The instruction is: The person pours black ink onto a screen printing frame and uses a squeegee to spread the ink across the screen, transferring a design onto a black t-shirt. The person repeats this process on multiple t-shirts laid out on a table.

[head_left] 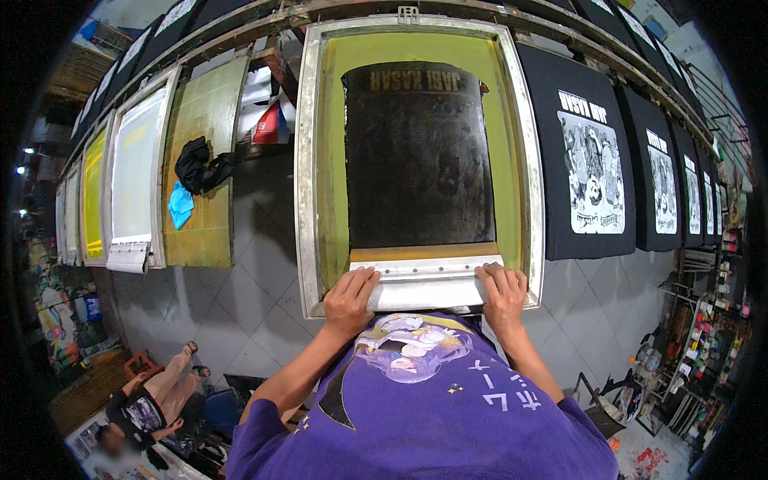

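A wide squeegee (429, 270) with an amber blade and a pale metal holder lies across the near end of a screen-printing frame (308, 168). My left hand (350, 299) grips its left end and my right hand (503, 298) its right end, fingers curled over the holder. The blade's far edge meets a broad band of black ink (420, 168) spread over the yellow-green mesh (334, 104). Faint lettering shows through at the far end of the ink. Whatever lies under the screen is hidden.
Black printed T-shirts (590, 152) lie on boards in a row at the right. At the left stand a board (180, 240) bearing a black cloth (200, 166) and a blue scrap (181, 205), and another screen (136, 172). Someone (156, 400) sits at the lower left.
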A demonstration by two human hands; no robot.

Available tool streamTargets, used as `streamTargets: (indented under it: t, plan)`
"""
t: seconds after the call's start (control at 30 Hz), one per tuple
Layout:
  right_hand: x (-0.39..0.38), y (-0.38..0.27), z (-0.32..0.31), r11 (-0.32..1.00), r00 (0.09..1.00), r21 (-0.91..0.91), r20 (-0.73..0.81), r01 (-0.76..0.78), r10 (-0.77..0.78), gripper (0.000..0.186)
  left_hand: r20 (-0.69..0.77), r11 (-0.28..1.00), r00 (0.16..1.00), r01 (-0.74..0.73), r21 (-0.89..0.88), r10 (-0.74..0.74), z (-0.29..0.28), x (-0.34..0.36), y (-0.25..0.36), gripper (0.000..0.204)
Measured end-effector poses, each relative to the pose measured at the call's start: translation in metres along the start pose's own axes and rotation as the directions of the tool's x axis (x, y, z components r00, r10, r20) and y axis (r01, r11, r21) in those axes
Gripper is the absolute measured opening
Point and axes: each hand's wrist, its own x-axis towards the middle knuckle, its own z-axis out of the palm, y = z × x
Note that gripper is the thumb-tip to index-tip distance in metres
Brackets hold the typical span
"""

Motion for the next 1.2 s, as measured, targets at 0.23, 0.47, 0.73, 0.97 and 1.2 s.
streamTargets:
  t: [0.23,0.47,0.73,0.97,1.2]
  plan:
    - [0.007,0.006,-0.026,1.0,0.988,0.015,0.151,-0.003,0.0,0.029,0.079,0.998,0.996,0.035,-0.057,-0.031,-0.025,0.012,0.005,0.061]
    - [-0.017,-0.008,-0.021,0.999,0.996,0.04,0.094,-0.007,0.004,0.029,-0.013,0.999,1.0,-0.014,-0.034,0.013,-0.014,-0.012,0.014,0.05]
    - [0.068,0.043,0.047,0.997,0.994,-0.03,-0.084,0.07,-0.072,0.032,-0.21,0.99,0.972,-0.087,0.112,0.109,0.029,0.074,-0.051,0.043]
    - [0.196,0.114,0.108,0.991,0.973,-0.068,-0.194,0.117,-0.128,0.031,-0.289,0.98,0.944,-0.119,0.16,0.162,0.058,0.211,-0.128,0.038]
    - [0.375,0.172,0.087,0.956,0.957,-0.275,0.29,0.106,-0.023,0.027,0.177,0.946,0.968,0.117,0.303,-0.176,-0.002,0.381,-0.167,0.04]
